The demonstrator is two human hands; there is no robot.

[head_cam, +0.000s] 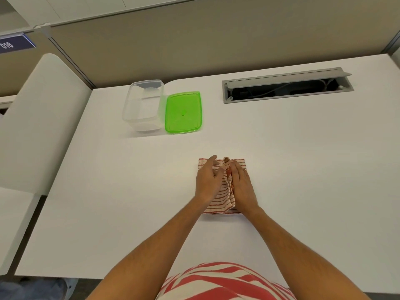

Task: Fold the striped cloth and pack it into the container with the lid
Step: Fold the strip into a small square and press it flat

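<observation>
The red-and-white striped cloth (223, 197) lies folded small on the white table (108, 191), bunched into a ridge down its middle. My left hand (208, 180) curls over the cloth's left half and grips a fold. My right hand (242, 185) lies on the right half with fingers straight, pressing the cloth toward the ridge. The clear plastic container (144, 106) stands open at the back left. Its green lid (183, 112) lies flat on the table just to the right of it.
A grey cable hatch (287, 85) is open in the table at the back right. A beige partition wall runs behind the table. A white rounded divider (43, 118) stands at the table's left edge.
</observation>
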